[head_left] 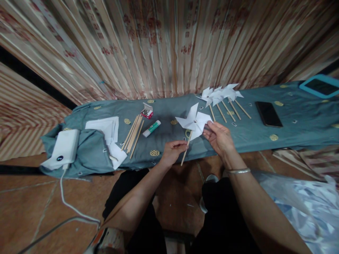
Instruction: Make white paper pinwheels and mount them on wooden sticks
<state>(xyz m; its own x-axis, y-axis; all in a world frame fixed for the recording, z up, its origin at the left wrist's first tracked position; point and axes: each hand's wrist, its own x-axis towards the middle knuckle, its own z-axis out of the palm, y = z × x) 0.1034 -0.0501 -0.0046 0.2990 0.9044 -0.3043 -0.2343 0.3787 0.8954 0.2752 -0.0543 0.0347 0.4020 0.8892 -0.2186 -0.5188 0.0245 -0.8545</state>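
A white paper pinwheel (191, 121) with a silver pin at its centre is held above the near edge of the cloth-covered table. My left hand (173, 151) pinches its wooden stick (185, 152) below the blades. The fingers of my right hand (219, 137) are closed on the right-hand paper blade. Beyond my right hand, several similar pinwheels (222, 94) lie in an overlapping row, sticks toward me. To the left of the held pinwheel are a glue stick (152, 128), a small open red box of pins (147, 112) and several loose wooden sticks (134, 134).
White paper sheets (106, 127) and a white power bank (65, 148) with a cable lie at the left. A black phone (268, 114) and a blue-framed tablet (320, 86) are at the right. A curtain (169, 49) hangs behind. A filled plastic bag (309, 208) stands at lower right.
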